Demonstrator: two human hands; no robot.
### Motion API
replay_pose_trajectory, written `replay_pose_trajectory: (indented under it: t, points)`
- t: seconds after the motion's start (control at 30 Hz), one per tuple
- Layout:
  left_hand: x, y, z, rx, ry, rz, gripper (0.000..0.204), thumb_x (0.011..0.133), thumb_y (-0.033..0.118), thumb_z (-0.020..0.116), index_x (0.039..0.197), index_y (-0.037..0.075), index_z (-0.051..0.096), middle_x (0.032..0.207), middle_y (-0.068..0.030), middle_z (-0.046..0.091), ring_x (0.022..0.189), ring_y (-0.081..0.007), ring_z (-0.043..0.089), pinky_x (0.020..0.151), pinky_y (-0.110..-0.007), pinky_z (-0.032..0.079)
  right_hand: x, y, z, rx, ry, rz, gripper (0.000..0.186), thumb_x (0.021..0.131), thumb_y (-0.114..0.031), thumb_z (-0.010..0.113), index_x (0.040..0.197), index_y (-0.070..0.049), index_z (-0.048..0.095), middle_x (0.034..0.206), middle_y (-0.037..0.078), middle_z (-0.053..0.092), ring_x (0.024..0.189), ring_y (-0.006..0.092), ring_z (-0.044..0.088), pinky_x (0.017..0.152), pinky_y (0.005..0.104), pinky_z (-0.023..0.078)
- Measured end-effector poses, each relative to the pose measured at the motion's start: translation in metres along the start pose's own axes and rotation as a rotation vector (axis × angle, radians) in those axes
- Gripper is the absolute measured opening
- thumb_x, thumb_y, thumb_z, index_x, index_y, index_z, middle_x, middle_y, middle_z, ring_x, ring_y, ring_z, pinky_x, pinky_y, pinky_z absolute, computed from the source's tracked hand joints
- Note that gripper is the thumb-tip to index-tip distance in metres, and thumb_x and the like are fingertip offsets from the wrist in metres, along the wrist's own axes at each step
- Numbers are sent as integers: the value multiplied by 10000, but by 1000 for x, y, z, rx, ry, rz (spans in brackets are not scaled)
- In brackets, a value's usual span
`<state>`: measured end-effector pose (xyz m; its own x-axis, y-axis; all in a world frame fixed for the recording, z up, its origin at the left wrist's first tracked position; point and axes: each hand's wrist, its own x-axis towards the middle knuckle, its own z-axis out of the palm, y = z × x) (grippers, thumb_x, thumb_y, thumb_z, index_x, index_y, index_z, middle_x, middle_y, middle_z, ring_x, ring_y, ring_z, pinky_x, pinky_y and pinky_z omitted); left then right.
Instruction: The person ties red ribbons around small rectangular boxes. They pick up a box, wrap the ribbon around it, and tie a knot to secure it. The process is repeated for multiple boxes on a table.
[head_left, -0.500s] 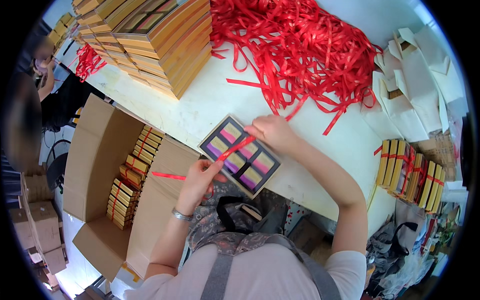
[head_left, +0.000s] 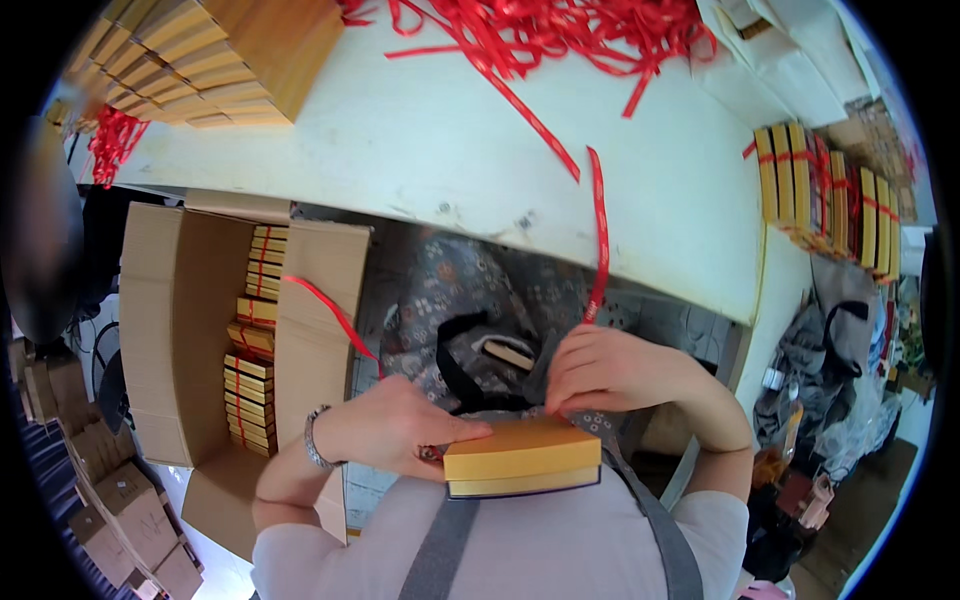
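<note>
My left hand (head_left: 410,430) grips the left end of a yellow box (head_left: 520,450), held against my body with its yellow side toward the camera; the compartments are hidden. A loose red ribbon tail (head_left: 330,310) runs up-left from that hand. My right hand (head_left: 595,375) has curled fingers closed on a red ribbon (head_left: 598,230) just above the box's right half; the ribbon stretches upward across the table's front edge. A grey floral apron (head_left: 450,280) lies behind both hands.
A white table (head_left: 420,140) holds a tangled ribbon pile (head_left: 530,25), stacked boxes (head_left: 200,55) and white cartons (head_left: 760,50). An open cardboard carton (head_left: 150,330) of ribboned boxes stands left. More ribboned boxes (head_left: 800,180) stand right, above bags (head_left: 820,370). Cardboard boxes (head_left: 120,500) sit lower left.
The box has come down toward my body and tipped, hiding its coloured compartments. Both hands have lowered with it, the right trailing ribbon. The view has shifted, raising the table in frame.
</note>
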<state>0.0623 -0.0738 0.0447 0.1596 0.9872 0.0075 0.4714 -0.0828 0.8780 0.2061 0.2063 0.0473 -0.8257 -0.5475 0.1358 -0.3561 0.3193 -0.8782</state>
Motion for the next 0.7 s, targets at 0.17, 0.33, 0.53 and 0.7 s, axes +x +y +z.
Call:
replay_pose_trajectory:
  t: [0.17,0.33,0.53,0.7]
  points:
    - [15,4,-4,-15,-126,154,396,818,279,731,1188,142,698,858,4,732,621,-167,659,478,-270,449,-7,-7,40,308,-37,1,65,926,-125,621,957,-71,639,885,39,642,814,243,621,706,346,484]
    - [15,0,-10,-62,-231,155,275,833,256,722,1084,145,734,929,5,741,661,-145,681,480,-262,455,-13,-9,51,391,-58,87,85,941,-128,603,994,-63,619,914,52,665,777,259,645,668,350,505]
    - [36,-2,-18,-199,-241,198,110,840,177,727,939,133,746,885,-3,723,682,-175,671,531,-286,478,-9,-23,46,174,10,-60,107,896,-112,605,983,-49,609,888,74,636,789,263,639,649,359,514]
    - [71,-20,-11,-478,-501,65,113,892,192,676,940,98,718,845,-41,703,774,-214,669,628,-315,485,6,-24,35,-80,-87,-108,172,835,-102,576,992,-33,589,838,86,579,800,248,627,633,356,518]
